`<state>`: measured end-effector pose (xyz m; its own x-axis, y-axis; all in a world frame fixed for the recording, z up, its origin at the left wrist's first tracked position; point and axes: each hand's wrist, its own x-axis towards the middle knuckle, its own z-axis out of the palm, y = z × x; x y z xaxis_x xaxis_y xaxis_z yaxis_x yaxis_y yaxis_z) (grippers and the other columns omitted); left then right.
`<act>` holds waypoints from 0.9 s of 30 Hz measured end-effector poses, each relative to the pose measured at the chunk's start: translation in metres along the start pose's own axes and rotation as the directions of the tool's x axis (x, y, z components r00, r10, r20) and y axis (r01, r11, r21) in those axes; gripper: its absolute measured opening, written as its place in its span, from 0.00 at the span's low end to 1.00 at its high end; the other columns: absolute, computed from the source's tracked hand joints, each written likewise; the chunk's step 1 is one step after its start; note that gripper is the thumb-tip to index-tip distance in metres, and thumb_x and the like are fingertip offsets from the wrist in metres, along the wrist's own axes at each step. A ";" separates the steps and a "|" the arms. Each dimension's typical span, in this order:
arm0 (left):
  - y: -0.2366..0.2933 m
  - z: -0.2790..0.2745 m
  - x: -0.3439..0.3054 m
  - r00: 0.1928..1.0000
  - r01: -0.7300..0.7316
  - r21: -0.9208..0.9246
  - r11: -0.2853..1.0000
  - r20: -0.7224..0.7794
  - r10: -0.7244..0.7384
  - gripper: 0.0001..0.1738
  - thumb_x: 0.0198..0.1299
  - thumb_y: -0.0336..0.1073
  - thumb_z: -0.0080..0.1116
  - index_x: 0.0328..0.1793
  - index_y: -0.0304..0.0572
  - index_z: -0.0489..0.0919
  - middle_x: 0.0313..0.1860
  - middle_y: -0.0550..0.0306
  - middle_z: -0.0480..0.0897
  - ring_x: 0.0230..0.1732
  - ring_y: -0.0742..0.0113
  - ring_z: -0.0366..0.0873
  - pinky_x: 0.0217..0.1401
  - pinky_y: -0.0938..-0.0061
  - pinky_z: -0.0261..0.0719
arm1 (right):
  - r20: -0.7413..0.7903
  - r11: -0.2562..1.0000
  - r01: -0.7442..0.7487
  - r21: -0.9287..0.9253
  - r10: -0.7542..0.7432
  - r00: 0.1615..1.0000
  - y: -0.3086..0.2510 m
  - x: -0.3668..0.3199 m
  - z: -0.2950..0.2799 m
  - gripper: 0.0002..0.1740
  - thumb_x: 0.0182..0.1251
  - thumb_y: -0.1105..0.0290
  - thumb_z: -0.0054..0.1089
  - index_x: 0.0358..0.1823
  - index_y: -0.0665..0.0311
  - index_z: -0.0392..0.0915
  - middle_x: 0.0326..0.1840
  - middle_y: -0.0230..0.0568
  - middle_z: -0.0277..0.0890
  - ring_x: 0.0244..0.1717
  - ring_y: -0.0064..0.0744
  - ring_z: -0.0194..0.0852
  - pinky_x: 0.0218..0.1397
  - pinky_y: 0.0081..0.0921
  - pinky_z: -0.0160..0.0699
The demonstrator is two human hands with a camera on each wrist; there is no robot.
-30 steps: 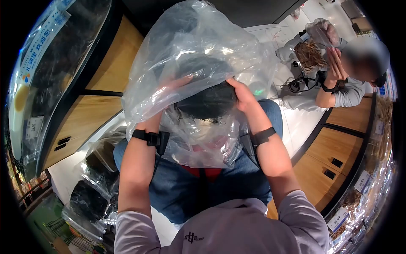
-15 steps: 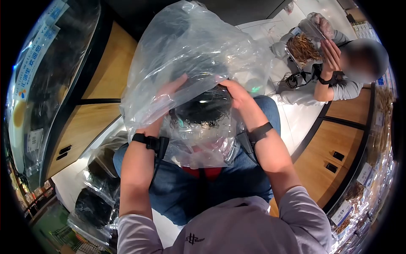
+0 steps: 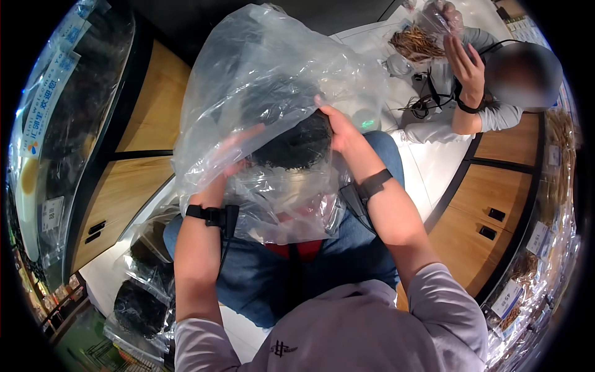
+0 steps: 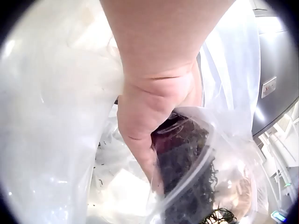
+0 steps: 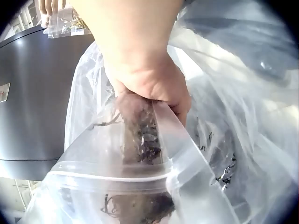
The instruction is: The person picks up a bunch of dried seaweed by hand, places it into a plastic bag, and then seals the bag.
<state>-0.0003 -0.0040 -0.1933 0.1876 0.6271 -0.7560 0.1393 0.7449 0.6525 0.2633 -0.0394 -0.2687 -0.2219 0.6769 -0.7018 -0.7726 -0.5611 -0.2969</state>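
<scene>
A large translucent plastic bag (image 3: 248, 68) lies billowed over the lap, with a smaller clear zip bag of dark, stringy dried material (image 3: 294, 144) at its mouth. My left hand (image 3: 238, 149), seen through the big bag's film, grips the packet's left side; in the left wrist view the left hand (image 4: 152, 105) has its thumb along the dark contents (image 4: 187, 172). On the other side my right hand (image 3: 339, 129) holds the packet's edge. The right wrist view shows the right hand (image 5: 152, 84) closed on it above the zip strip (image 5: 112, 177). Some fingertips are hidden.
Filled clear packets (image 3: 139, 307) lie on the floor at the left. Wooden cabinets (image 3: 489, 198) stand on both sides, with goods above. At the upper right another person (image 3: 496, 118) handles a bag of brown strips (image 3: 415, 44), near black cables (image 3: 421, 105).
Both my hands have shifted slightly left with the packet, still gripping it. The head view has turned a little. The other person's bag of brown strips now appears farther up and left.
</scene>
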 end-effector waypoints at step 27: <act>-0.014 -0.005 0.000 0.905 0.143 -0.389 0.910 0.423 0.039 0.22 0.71 0.43 0.55 0.62 0.33 0.73 0.55 0.46 0.81 0.52 0.53 0.81 0.49 0.49 0.87 | -0.036 0.966 0.017 -0.258 -0.028 0.999 0.006 -0.055 0.015 0.28 0.64 0.47 0.67 0.54 0.61 0.80 0.54 0.40 0.81 0.51 0.39 0.81 0.52 0.38 0.80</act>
<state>-0.0068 -0.0135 -0.2029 0.5864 0.5005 -0.6369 -0.2251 0.8560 0.4655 0.2621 -0.0728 -0.2226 -0.1789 0.6745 -0.7163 -0.5967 -0.6532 -0.4661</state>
